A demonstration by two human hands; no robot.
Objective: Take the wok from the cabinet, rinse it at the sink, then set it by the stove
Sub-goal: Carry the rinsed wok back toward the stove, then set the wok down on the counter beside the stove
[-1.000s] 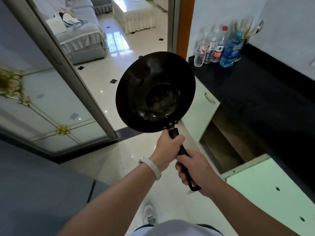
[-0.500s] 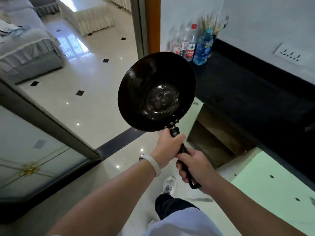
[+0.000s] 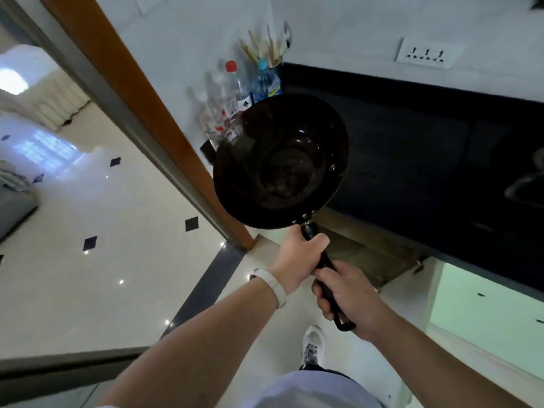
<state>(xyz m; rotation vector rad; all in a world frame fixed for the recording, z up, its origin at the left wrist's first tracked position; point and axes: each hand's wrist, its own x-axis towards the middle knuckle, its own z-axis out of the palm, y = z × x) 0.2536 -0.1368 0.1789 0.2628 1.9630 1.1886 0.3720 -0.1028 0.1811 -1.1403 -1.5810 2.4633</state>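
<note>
A black wok [image 3: 279,160] with a long black handle hangs in the air in front of me, its bowl facing me and overlapping the edge of the dark counter [image 3: 412,160]. My left hand [image 3: 297,254] grips the handle just below the bowl. My right hand [image 3: 347,293] grips the handle lower down, near its end loop. The open cabinet [image 3: 374,254] shows below the counter, with its pale green door [image 3: 485,313] swung out at the right. No sink or stove is plainly in view.
Several bottles [image 3: 235,92] and a utensil holder [image 3: 270,54] stand at the counter's far left corner. A wooden door frame [image 3: 141,113] runs diagonally at the left, with a glossy tiled floor [image 3: 103,231] beyond. A wall socket [image 3: 426,53] sits above the counter.
My view has swung to the right toward the counter. The wok has moved right with both hands still gripping its handle, and now overlaps the counter edge.
</note>
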